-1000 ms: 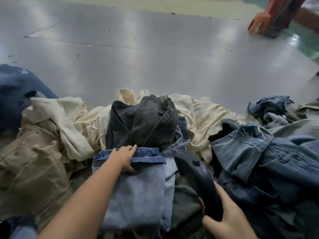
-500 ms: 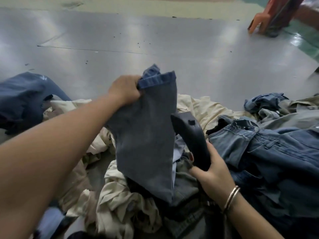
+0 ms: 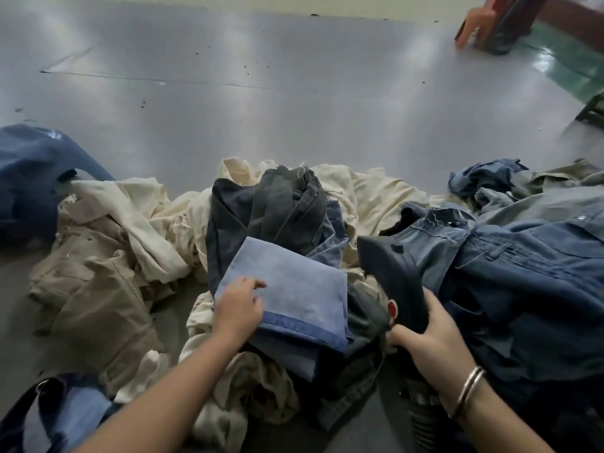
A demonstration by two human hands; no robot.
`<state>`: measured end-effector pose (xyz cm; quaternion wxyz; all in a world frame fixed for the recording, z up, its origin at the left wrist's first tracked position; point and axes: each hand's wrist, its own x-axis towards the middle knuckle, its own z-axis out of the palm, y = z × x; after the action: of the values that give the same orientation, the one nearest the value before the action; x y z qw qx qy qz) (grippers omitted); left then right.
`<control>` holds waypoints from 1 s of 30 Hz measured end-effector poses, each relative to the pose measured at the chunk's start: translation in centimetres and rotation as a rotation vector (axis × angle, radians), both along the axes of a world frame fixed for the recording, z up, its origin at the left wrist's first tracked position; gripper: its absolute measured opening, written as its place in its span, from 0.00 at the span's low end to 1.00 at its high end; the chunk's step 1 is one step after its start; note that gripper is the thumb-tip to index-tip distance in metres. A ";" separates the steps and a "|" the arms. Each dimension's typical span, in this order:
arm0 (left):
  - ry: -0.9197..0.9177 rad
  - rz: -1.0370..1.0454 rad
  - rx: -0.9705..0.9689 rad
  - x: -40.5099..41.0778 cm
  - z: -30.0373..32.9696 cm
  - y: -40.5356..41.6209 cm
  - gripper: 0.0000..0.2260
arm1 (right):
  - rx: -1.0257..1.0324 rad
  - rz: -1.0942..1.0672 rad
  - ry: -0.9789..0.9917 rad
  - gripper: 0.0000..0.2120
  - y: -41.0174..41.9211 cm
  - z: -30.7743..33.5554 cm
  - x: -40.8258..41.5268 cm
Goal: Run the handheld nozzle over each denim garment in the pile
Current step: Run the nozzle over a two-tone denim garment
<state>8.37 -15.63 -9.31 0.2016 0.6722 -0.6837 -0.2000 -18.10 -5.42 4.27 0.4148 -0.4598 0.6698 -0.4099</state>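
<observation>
Denim, pale blue, folded flat on top of the pile: the light blue garment [image 3: 291,289] sits dead centre, a darker hem band along its near edge. Left hand [image 3: 240,304] rests on its 9 o'clock side, fingers loosely spread and pressing the cloth down, not pinching. Right hand [image 3: 431,335] is wrapped around the handle of the dark nozzle [image 3: 392,276], thumb near the red button; nozzle head points toward 11 o'clock, just beside the garment's 3 o'clock edge, whether touching it I cannot tell.

Step in hand, as I judge it: swing the nozzle over the flat panel. Best done with the left palm keeping the fabric taut, the passes overlapping from 3 to 9 o'clock, and my fingers kept out of the nozzle's path.

Pose: left forearm comes in from 7 o'clock, wrist straight. Right forearm from 5 o'clock, bangle [image 3: 465,392] on the wrist, wrist cocked upward.

More denim waits: dark grey jeans [image 3: 271,210] at 12 o'clock, blue jeans [image 3: 510,259] at 3 o'clock. Cream and khaki pieces lie between.
</observation>
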 end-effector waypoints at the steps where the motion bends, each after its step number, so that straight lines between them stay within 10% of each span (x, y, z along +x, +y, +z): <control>1: -0.079 -0.062 -0.018 0.8 0.1 -0.5 0.14 | 0.005 -0.009 -0.009 0.26 -0.1 -0.2 -0.3; 5: -0.698 -0.453 0.206 2.6 -0.9 0.0 0.19 | 0.021 0.041 0.050 0.28 -0.6 -0.9 -0.4; 10: -0.698 -0.590 0.170 2.3 0.1 0.1 0.08 | 0.058 0.125 0.071 0.24 0.2 -1.6 -0.1; 12: -0.448 -0.560 0.333 2.2 2.0 -0.9 0.07 | 0.056 0.131 0.049 0.23 0.4 -1.6 0.0; 17: 1.046 0.041 0.909 0.6 8.2 -1.7 0.08 | 0.001 0.081 0.066 0.25 0.0 -1.6 0.2; 30: 1.449 0.009 1.105 -3.8 14.8 1.0 0.10 | -0.206 0.048 0.001 0.34 -1.8 -0.8 4.4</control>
<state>4.59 -14.62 5.45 0.2317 0.3855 -0.1938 -0.8718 -13.68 -7.19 3.46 0.3744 -0.5161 0.6132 -0.4663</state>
